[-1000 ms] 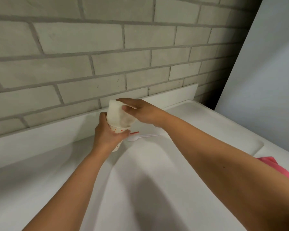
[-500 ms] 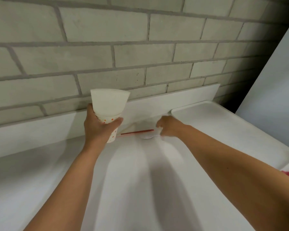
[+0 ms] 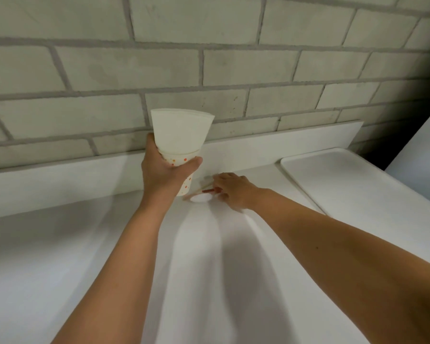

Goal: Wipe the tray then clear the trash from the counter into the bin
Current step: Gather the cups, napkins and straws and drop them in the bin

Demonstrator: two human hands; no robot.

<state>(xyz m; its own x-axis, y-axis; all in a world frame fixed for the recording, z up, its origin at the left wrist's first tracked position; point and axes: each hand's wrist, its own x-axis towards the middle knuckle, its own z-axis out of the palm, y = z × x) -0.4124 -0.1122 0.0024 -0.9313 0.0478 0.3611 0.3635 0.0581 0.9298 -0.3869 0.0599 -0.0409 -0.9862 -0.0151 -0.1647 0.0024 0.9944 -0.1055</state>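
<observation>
No writing shows on the paper cup (image 3: 187, 178) — only orange and red dots. The left hand (image 3: 164, 177) grips it upright above the white surface (image 3: 109, 256), folded napkins (image 3: 181, 131) stuffed inside. The right hand (image 3: 233, 189) pinches a red-and-tan stick (image 3: 201, 191) beside a blurred white spoon (image 3: 200, 198). An empty white tray (image 3: 353, 180) lies right, below the brick wall (image 3: 209, 58).

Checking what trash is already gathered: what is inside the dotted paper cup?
A folded white paper stands up out of the dotted cup, held by the left hand. Anything lower inside is hidden by the paper and cup wall.
</observation>
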